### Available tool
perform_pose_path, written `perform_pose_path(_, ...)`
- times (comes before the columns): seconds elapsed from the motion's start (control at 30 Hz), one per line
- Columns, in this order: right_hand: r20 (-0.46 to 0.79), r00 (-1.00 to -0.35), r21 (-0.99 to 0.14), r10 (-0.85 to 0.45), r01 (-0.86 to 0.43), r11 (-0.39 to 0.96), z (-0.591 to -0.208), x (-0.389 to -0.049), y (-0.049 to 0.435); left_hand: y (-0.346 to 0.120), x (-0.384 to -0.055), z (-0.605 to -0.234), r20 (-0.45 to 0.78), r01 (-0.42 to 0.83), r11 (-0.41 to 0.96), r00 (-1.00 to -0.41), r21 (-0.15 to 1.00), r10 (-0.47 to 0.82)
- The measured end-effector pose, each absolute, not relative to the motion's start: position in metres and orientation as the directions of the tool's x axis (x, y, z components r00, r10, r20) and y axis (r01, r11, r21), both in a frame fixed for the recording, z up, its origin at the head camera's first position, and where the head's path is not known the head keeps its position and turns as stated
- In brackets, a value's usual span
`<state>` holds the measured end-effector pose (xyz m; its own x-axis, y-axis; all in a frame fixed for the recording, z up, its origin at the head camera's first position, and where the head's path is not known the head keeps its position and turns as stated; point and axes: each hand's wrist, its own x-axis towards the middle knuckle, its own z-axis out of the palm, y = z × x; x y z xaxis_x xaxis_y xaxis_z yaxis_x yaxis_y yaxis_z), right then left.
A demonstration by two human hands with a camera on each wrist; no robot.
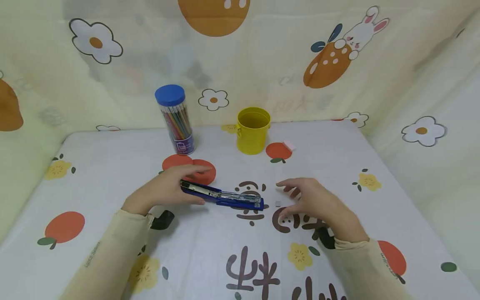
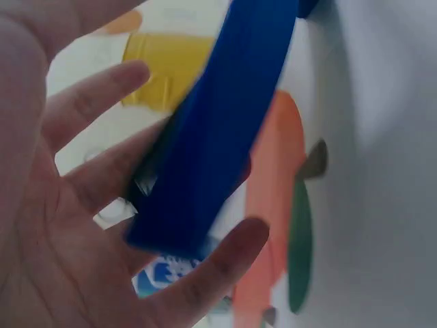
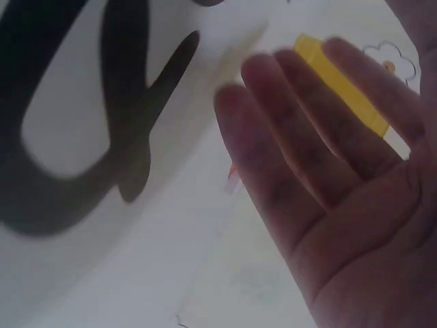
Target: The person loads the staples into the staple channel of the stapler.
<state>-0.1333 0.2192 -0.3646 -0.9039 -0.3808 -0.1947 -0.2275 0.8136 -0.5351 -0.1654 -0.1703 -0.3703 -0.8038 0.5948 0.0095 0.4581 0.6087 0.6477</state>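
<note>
A blue stapler (image 1: 225, 196) with a metal top stretches rightward from my left hand (image 1: 168, 187). In the left wrist view the blue body of the stapler (image 2: 205, 143) is blurred and crosses in front of spread, fairly straight fingers; the thumb stands apart from it. Whether the stapler touches the table cannot be told. My right hand (image 1: 315, 204) is right of the stapler's far end, fingers loosely bent and holding nothing. The right wrist view shows its bare palm and extended fingers (image 3: 280, 150). Between that hand and the stapler lies a small grey block (image 1: 278, 203).
Toward the back of the table (image 1: 112, 154) stand a clear jar of pencils (image 1: 178, 125) with a blue lid and a yellow bucket (image 1: 250, 137). A small pale pink piece (image 1: 289, 146) lies right of the bucket. Behind them hangs a patterned cloth (image 1: 150, 54).
</note>
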Motion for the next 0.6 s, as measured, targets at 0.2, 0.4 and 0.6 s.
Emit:
perform_pose_path(0.2, -0.225, -0.898, -0.638, -0.379, -0.158, 0.753, -0.372, -0.142, 0.216, -0.190, -0.169, -0.385, -0.005, 0.363, 0.499, -0.804, 0.787, 0.594)
perform_pose_path(0.4, -0.232, -0.899, -0.690, -0.371, -0.117, 0.714, -0.376, -0.147, 0.214, -0.198, -0.176, -0.399, 0.000, 0.294, 0.381, -0.792, 0.877, 0.611)
perform_pose_path(0.6, -0.268, -0.887, -0.698, -0.376, -0.090, 0.711, -0.380, -0.149, 0.215, -0.199, -0.178, -0.410, -0.003, 0.216, 0.282, -0.789, 0.935, 0.614)
